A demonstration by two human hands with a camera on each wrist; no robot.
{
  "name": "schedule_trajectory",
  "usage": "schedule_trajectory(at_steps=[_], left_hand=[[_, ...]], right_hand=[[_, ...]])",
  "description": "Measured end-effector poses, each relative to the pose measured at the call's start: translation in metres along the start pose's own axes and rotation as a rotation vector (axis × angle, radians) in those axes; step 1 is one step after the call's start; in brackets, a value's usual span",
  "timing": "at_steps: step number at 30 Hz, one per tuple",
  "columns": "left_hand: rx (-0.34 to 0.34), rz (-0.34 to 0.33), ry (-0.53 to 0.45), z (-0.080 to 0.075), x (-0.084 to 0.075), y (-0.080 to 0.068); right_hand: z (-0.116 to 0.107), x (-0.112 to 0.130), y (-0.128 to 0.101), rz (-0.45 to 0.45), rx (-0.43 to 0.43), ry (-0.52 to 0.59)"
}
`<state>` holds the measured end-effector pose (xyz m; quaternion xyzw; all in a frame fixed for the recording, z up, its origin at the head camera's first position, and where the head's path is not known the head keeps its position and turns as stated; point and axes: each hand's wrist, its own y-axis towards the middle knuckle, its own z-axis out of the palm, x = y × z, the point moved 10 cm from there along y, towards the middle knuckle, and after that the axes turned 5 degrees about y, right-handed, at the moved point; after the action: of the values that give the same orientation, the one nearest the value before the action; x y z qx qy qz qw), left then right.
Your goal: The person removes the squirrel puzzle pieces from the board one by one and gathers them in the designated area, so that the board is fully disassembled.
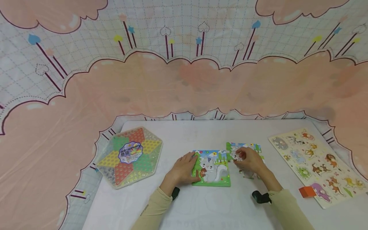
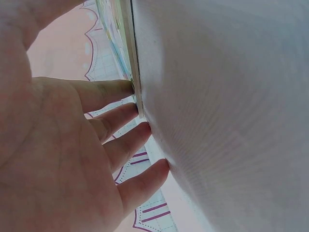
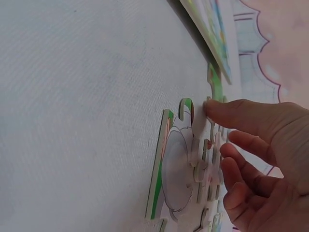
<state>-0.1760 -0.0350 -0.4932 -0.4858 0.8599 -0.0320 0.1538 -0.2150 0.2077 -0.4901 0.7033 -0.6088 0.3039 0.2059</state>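
In the head view my left hand rests at the left edge of a flat picture board showing a grey-white squirrel. Its fingers are spread and straight, and in the left wrist view the fingertips touch the board's edge and the tabletop. To the right lies a partly joined squirrel jigsaw puzzle. Over it is my right hand, its thumb tip against the edge of a piece. A gap shows between thumb and index finger, and the other fingers bend loosely. Nearer me lie grey-and-green puzzle pieces, partly covered from above.
A hexagonal Chinese checkers board in wrapping lies to the left. On the right is an animal puzzle board, with a red-orange block at its near edge. Patterned cloth hangs behind the white table.
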Motion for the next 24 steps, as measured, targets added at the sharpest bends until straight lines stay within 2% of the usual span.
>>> schedule_trajectory(at_steps=[7, 16, 19, 24], left_hand=[[0.009, 0.001, -0.004, 0.002, 0.001, 0.001], [0.004, 0.005, -0.004, 0.002, 0.001, 0.002], [0.005, 0.007, -0.01, 0.001, 0.001, 0.002], [0.0, 0.016, -0.006, 0.0, 0.0, 0.002]], right_hand=[[-0.003, 0.009, -0.005, -0.04, -0.054, 0.013], [0.017, 0.044, -0.019, -0.102, -0.085, 0.032], [0.03, 0.058, -0.022, -0.143, -0.064, 0.027], [0.06, 0.083, -0.029, -0.267, 0.024, 0.005]])
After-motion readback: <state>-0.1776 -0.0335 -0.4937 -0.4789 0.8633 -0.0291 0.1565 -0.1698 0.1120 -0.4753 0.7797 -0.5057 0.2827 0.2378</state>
